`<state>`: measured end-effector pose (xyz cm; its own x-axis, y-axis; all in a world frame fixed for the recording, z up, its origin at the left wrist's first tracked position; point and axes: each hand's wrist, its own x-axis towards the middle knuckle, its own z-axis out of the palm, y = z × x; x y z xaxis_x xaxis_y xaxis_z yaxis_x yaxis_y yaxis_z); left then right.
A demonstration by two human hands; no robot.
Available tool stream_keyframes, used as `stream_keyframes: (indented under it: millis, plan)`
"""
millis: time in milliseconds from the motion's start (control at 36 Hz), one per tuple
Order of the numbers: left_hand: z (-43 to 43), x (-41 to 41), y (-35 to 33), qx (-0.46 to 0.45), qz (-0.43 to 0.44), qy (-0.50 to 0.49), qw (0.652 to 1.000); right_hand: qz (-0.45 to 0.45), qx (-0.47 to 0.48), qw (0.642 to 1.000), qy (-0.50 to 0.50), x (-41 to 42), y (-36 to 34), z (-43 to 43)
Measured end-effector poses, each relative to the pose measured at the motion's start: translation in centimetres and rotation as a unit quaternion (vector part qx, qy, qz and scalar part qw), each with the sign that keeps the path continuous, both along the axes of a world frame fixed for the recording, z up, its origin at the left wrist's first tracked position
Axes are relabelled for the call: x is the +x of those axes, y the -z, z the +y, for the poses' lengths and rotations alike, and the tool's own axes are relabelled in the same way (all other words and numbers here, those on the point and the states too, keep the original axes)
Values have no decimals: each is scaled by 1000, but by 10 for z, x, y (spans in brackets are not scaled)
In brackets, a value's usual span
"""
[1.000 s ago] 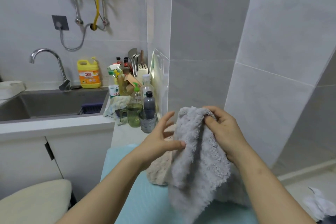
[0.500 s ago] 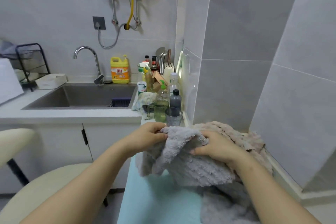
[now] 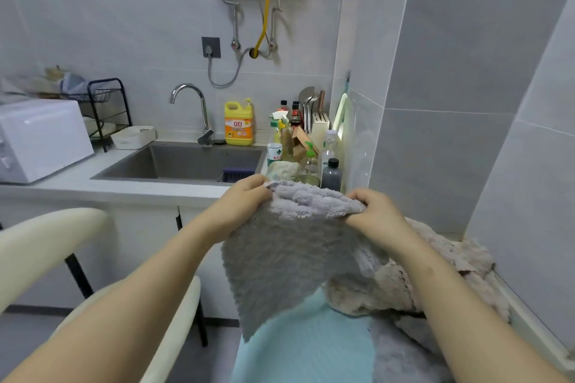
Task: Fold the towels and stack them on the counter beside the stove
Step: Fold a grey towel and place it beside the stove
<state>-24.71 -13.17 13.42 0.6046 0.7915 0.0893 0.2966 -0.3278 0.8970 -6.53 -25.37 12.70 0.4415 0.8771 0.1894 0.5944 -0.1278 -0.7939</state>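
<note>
Left hand [image 3: 245,196] and right hand [image 3: 373,214], held apart, each pinch a top corner of the grey towel [image 3: 289,258], which hangs spread below them over the blue surface [image 3: 305,351]. Folding looks barely begun; next the corners should meet. A beige towel [image 3: 451,264] lies heaped beneath the right arm.

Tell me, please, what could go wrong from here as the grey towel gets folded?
The grey towel hangs in front of the dark bottle and green glass; a swing forward might knock them over.
It hangs skewed, one lower corner drooping, so the fold may come out uneven.
The beige towel heaped at the right crowds the blue surface.
</note>
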Motion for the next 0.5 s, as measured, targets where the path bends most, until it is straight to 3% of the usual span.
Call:
stream_keyframes:
  millis: [56,111,167,250,389,500]
  plan:
    - [0,-3,-1,-30,46,53,997,29,-33,999,-30,-1,-5,-4]
    - [1,-6,-1,-27,147,107,983,57,-68,993,-80,1,-7,-8]
    - [1,-7,2,-2,222,132,966,79,-103,985,-113,3,-7,-10]
    - [4,-3,7,75,259,107,957,44,-132,986,-89,5,-1,-7]
    - [8,8,-2,244,215,-15,945,-76,36,996,34,8,-5,8]
    - [10,6,-9,394,110,-127,904,-156,131,978,53,6,-14,10]
